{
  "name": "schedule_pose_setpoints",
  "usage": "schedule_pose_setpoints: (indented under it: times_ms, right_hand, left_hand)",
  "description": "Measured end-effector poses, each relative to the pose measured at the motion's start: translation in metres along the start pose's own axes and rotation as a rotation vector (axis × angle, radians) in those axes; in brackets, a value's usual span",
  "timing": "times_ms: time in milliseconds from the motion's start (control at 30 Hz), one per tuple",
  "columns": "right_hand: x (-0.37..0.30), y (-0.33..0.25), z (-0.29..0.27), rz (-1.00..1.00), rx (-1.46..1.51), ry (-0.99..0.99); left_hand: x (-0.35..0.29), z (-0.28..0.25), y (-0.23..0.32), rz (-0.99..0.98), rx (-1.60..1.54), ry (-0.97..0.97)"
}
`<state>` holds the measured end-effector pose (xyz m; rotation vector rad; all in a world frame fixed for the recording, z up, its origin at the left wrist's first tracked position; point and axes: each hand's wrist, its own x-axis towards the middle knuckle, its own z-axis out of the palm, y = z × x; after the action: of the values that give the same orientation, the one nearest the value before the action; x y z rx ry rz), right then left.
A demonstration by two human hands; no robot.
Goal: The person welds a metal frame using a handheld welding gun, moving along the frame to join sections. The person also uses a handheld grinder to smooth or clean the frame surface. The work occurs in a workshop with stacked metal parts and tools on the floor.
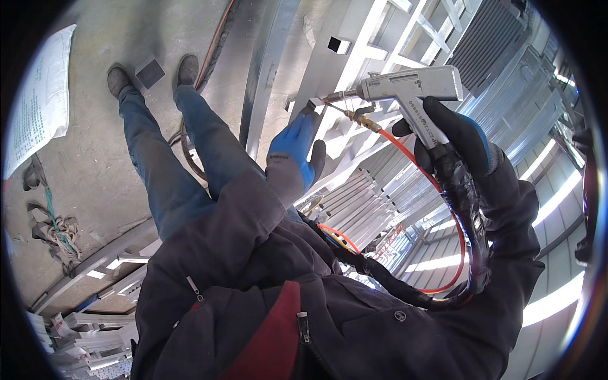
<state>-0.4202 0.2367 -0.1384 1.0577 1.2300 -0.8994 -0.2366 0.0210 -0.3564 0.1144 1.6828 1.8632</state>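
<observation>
My right hand point(459, 136), in a dark glove, is closed around the handle of a silver-grey handheld welding gun point(411, 85). The gun's narrow nozzle points left, its tip close to a small metal end piece point(315, 104) on the frame. A brass fitting and an orange hose point(415, 156) hang below the nozzle, and a black-wrapped cable point(461, 190) runs down from the handle. My left hand point(294, 152), in a blue and grey glove, reaches up with fingers stretched out and thumb apart. Its fingertips touch or nearly touch that end piece beside the nozzle.
A long metal beam point(261, 76) stretches beside my legs. Pale metal framework point(373, 54) fills the upper middle, with stacked bars point(358, 202) lower down. A small grey block point(150, 73) lies between my shoes. A white sack point(41, 98) and a strap bundle point(60, 237) are at left.
</observation>
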Motion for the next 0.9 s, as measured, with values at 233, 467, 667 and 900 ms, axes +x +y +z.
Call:
schedule_pose_setpoints:
  times_ms: [233,467,667,900]
  right_hand:
    - [0.004,0.025,-0.018,-0.123,-0.05,-0.039]
    - [0.006,-0.009,-0.003,0.105,0.138,-0.046]
    - [0.007,-0.015,0.01,0.065,0.028,0.037]
    - [0.009,-0.019,0.006,0.13,0.074,0.003]
  left_hand:
    - [-0.007,-0.001,-0.004,-0.026,0.059,-0.096]
    - [-0.011,-0.002,-0.007,-0.012,0.009,-0.132]
    - [-0.013,0.0,-0.01,-0.018,0.021,-0.155]
    - [-0.013,0.001,-0.011,-0.013,-0.016,-0.167]
